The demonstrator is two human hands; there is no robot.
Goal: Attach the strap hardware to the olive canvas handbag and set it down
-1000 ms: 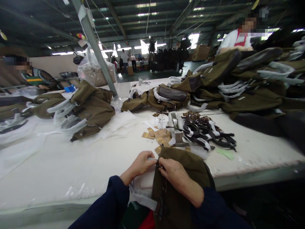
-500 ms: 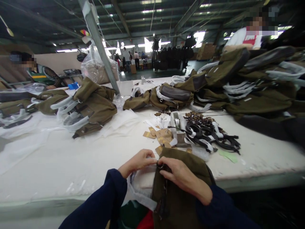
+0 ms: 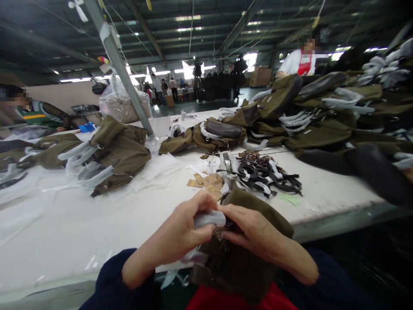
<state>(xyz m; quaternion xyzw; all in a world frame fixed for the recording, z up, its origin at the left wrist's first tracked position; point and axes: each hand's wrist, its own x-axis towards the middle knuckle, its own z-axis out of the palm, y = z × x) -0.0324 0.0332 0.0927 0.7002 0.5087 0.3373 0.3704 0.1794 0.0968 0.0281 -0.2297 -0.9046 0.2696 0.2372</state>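
Observation:
An olive-green bag (image 3: 245, 267) with dark trim leans at the table's front edge, close to my body. My left hand (image 3: 183, 228) is closed around the bag's handle (image 3: 209, 218), which is wrapped in white film. Beside it, my right hand (image 3: 254, 226) pinches at the top of the bag, its fingertips close to those of the left. A small brown patterned piece (image 3: 218, 234) shows between the two hands; what exactly the right fingertips grip is hidden.
Just beyond the bag lie brown cards (image 3: 209, 183), a tape dispenser (image 3: 227, 165), coiled black straps (image 3: 258, 174) and small metal charms (image 3: 209, 154). More olive bags (image 3: 119, 148) are piled left and right (image 3: 319, 133). A slanted post (image 3: 121, 64) rises behind. Co-workers stand farther off.
My left hand has moved from the bag's edge onto the wrapped handle. The bag has tilted and come nearer to my body. My view has turned slightly right.

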